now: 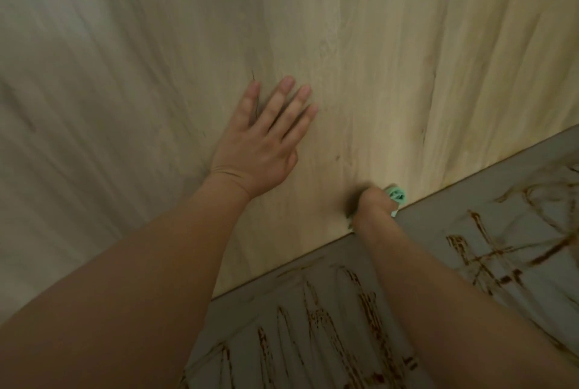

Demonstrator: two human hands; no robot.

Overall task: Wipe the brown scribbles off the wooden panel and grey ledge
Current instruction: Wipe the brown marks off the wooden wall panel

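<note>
My left hand (pixel 266 135) lies flat on the pale wooden panel (pixel 360 44), fingers straight and spread. My right hand (pixel 374 205) is blurred, low on the panel just above the grey ledge (pixel 445 226), and grips a light green cloth (pixel 396 196) that sticks out past the fingers. Brown scribbles (pixel 329 319) cover the ledge below my arms, and more brown scribbles (pixel 488 260) run across it to the right. The panel around my hands shows only wood grain.
The ledge meets the panel along a diagonal edge (pixel 282 266) rising to the right. My two forearms cover part of the ledge's lower area.
</note>
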